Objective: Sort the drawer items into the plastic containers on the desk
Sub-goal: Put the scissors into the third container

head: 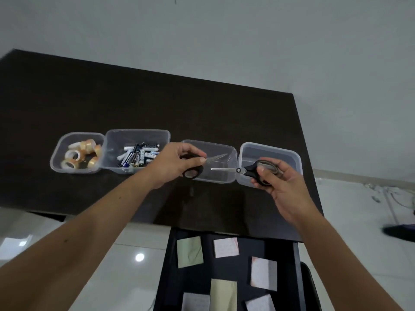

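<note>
Four clear plastic containers stand in a row on the dark desk (157,104). The leftmost container (56,162) holds tape rolls, the second container (112,140) holds batteries. My left hand (173,162) grips a pair of black-handled scissors (215,157) by the handles, blades pointing right over the third container (231,153). My right hand (280,182) holds a second pair of black-handled scissors (224,169), blades pointing left over that same container. The fourth container (292,153) sits behind my right hand. Below, the open black drawer (283,250) holds several sticky note pads (189,251).
The desk's near edge runs just above the open drawer. White tiled floor lies to the left and right. A dark shoe (399,230) and cables show on the floor at far right. A pale wall stands behind the desk.
</note>
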Action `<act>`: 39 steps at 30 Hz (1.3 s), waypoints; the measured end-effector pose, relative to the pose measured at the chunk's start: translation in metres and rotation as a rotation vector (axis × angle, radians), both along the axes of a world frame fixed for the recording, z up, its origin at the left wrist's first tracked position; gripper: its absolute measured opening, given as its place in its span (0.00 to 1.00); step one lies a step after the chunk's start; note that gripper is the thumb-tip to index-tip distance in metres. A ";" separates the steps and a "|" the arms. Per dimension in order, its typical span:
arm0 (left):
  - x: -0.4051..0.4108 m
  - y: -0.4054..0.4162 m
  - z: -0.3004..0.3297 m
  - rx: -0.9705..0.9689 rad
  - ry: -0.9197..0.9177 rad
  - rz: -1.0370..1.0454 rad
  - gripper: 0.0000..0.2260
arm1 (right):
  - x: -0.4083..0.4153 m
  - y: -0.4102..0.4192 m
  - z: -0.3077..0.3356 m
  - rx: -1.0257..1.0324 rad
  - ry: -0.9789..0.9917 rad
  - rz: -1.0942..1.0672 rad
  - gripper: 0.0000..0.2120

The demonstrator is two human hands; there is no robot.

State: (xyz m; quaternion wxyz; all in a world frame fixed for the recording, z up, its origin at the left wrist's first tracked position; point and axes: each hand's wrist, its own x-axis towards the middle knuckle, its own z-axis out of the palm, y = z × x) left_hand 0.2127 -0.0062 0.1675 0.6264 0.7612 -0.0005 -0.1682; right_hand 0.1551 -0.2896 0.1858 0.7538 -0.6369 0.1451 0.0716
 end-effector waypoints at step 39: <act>-0.071 0.018 -0.019 -0.322 -0.020 0.146 0.11 | -0.021 0.048 -0.028 -0.211 -0.151 0.154 0.11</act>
